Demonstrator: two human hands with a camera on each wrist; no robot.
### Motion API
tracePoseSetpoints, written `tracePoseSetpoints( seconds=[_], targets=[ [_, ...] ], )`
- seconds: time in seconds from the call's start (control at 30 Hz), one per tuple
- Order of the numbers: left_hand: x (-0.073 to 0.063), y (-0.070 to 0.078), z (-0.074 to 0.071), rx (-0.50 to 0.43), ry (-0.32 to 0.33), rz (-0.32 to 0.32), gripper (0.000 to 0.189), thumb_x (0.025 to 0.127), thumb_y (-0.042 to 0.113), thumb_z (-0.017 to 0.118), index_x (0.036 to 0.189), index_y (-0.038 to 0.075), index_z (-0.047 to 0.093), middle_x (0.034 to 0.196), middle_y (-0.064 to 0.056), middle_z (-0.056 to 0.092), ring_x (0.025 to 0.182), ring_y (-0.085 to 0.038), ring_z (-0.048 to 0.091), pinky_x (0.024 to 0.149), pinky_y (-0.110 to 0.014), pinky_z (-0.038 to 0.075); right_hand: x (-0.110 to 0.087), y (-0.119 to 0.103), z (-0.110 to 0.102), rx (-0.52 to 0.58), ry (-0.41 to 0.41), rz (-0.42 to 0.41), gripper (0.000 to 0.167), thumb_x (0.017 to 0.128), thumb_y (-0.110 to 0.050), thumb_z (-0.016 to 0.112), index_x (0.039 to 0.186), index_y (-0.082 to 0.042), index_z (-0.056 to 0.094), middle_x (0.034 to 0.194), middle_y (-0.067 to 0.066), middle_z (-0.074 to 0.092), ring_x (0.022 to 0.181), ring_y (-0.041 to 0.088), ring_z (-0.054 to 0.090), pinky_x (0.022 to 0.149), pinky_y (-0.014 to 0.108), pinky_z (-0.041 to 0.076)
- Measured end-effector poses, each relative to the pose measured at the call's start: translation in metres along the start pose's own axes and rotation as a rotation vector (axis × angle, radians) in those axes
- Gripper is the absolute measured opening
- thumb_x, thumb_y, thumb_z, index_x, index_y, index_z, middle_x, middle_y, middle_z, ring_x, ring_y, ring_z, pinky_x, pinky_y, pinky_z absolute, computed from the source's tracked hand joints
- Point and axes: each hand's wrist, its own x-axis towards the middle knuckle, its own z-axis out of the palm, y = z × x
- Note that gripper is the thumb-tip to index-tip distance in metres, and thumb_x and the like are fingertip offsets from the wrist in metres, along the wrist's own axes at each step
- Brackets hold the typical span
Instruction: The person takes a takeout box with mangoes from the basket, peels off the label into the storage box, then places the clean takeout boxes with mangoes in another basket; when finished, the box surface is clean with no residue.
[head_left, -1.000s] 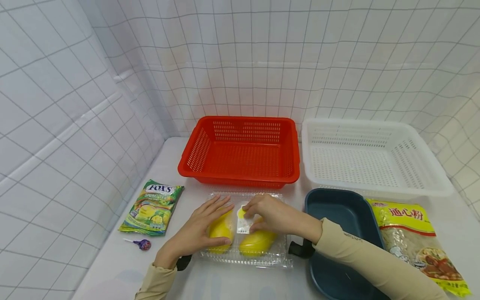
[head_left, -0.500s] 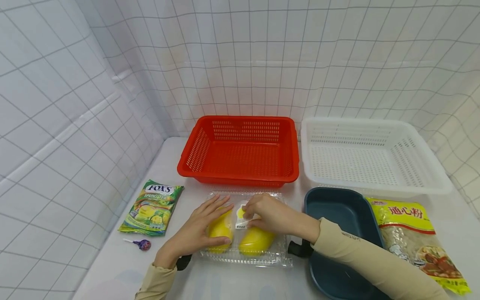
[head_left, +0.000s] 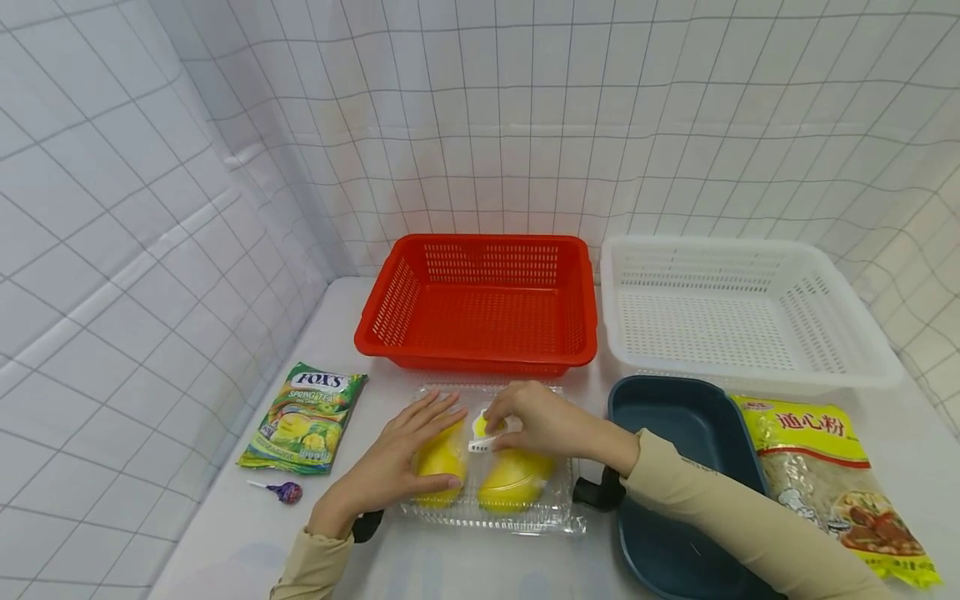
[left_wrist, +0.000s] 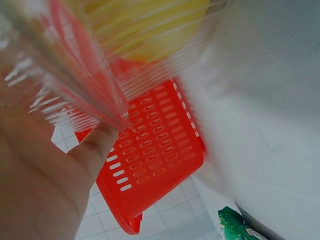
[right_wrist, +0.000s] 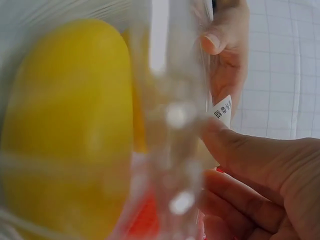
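A clear plastic clamshell box (head_left: 521,522) with two yellow mangoes, a left mango (head_left: 441,467) and a right mango (head_left: 513,482), lies on the table. My left hand (head_left: 397,458) rests on the left side of its lid, fingers straight and spread. On the lid's middle is a white sticker label (head_left: 480,446) with a yellow print. My right hand (head_left: 543,423) pinches this label between thumb and fingers. In the right wrist view, a corner of the label (right_wrist: 223,111) stands up from the lid beside the thumb (right_wrist: 235,145). Ridged box edges appear close up in the left wrist view.
A red basket (head_left: 480,362) stands behind the box, with a white basket (head_left: 750,379) to its right. A dark blue tub (head_left: 667,387) lies under the right forearm, beside a macaroni bag (head_left: 825,467). At left are a candy bag (head_left: 303,417) and a lollipop (head_left: 288,492).
The label's lower part has come up and folded back with my right hand, which has shifted slightly away from me. More of the right mango shows. My left hand stays put.
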Motion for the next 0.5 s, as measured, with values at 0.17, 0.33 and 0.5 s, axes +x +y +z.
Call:
tracePoseSetpoints(
  seconds=[0.17,0.33,0.5],
  targets=[
    [0.0,0.0,0.001,0.001,-0.008,-0.012,0.081,0.078,0.058,0.068,0.146,0.022,0.041,0.155,0.007,0.023,0.143,-0.021,0.009,0.108,-0.057,0.016,0.0,0.004,0.0,0.066,0.037,0.008,0.014,0.081,-0.021,0.077,0.093,-0.012,0.076,0.095,-0.007,0.069,0.089,0.01,0.06,0.08,0.025,0.05],
    [0.0,0.0,0.001,0.002,-0.008,-0.017,0.08,0.078,0.055,0.069,0.146,0.024,0.04,0.155,0.008,0.023,0.143,-0.02,0.009,0.108,-0.057,0.016,0.0,0.01,-0.001,0.166,0.093,0.023,0.011,0.08,-0.02,0.078,0.089,-0.014,0.076,0.085,-0.011,0.068,0.078,0.008,0.06,0.072,0.023,0.052],
    [-0.001,0.001,0.0,0.0,-0.009,-0.018,0.08,0.079,0.057,0.068,0.146,0.027,0.038,0.155,0.008,0.022,0.143,-0.02,0.009,0.108,-0.058,0.016,-0.001,0.013,-0.001,0.208,0.137,0.072,0.01,0.081,-0.022,0.077,0.087,-0.015,0.075,0.078,-0.014,0.065,0.067,0.005,0.055,0.062,0.023,0.05]
  ],
)
